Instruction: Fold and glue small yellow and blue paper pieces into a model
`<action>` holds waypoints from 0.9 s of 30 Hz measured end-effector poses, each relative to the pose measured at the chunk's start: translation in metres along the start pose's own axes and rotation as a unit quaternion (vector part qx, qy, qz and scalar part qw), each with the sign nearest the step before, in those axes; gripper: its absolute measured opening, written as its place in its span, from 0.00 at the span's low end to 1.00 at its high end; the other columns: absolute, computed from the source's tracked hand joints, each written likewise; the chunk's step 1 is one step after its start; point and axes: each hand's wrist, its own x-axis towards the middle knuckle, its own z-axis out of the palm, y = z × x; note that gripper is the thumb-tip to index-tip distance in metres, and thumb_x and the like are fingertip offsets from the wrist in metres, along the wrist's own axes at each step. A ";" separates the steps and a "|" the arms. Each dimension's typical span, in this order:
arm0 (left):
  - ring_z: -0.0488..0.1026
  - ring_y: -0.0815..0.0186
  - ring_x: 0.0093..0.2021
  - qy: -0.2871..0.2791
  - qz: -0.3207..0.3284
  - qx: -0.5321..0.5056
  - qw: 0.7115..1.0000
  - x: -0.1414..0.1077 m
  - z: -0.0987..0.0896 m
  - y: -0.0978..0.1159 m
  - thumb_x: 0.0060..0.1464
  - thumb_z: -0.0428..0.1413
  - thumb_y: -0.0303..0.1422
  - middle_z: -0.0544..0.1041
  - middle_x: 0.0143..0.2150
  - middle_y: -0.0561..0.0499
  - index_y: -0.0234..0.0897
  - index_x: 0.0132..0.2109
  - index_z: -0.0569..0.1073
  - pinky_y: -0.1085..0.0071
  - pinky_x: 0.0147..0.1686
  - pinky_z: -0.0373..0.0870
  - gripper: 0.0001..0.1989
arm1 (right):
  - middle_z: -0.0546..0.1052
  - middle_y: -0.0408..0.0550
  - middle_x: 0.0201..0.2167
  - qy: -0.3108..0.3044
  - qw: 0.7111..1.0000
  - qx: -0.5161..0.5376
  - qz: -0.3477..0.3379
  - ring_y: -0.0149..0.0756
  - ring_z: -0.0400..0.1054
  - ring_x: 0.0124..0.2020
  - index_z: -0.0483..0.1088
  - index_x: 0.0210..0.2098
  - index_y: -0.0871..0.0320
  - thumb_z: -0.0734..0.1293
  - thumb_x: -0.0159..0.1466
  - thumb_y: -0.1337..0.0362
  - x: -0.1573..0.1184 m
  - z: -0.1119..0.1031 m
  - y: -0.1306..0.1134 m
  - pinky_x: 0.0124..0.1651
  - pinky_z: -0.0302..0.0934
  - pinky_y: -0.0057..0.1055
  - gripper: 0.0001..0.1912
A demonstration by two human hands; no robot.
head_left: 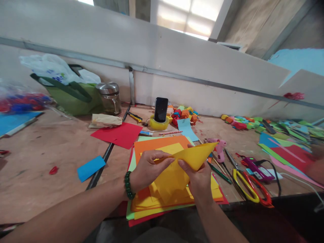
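Observation:
A sheet of yellow paper (pixel 196 156) is raised over the stack, bent into a slanting fold that points up to the right. My left hand (pixel 149 169), with a dark green bead bracelet at its wrist, pinches the sheet's left part between thumb and fingers. On the other side my right hand (pixel 201 180) grips it, thumb in front and most fingers hidden behind. Beneath both hands lies a stack of coloured paper (pixel 144 205) in yellow, orange, green and red.
Scissors (pixel 244 182), a pink glue gun (pixel 219 150) and a purple device (pixel 259 168) lie to the right. Behind the stack a phone (pixel 161 109) stands in a yellow tape roll (pixel 159 125). Red paper (pixel 117 134) and a blue paper piece (pixel 91 168) lie left.

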 end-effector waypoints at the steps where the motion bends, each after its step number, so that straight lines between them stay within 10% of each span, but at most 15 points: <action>1: 0.77 0.65 0.28 -0.001 0.000 0.000 1.000 0.000 0.000 0.000 0.49 0.60 0.37 0.82 0.28 0.46 0.35 0.29 0.80 0.74 0.29 0.72 0.10 | 0.80 0.50 0.37 0.001 1.000 0.002 0.001 0.40 0.75 0.33 0.68 0.53 0.59 0.79 0.43 0.60 0.000 0.000 0.000 0.37 0.73 0.36 0.38; 27: 0.74 0.67 0.23 0.010 0.068 0.038 0.997 -0.003 -0.002 0.013 0.50 0.58 0.31 0.80 0.23 0.48 0.36 0.26 0.79 0.76 0.25 0.69 0.08 | 0.79 0.47 0.36 -0.006 0.998 0.052 -0.029 0.39 0.75 0.34 0.66 0.54 0.56 0.79 0.43 0.59 0.013 -0.002 -0.018 0.38 0.71 0.34 0.40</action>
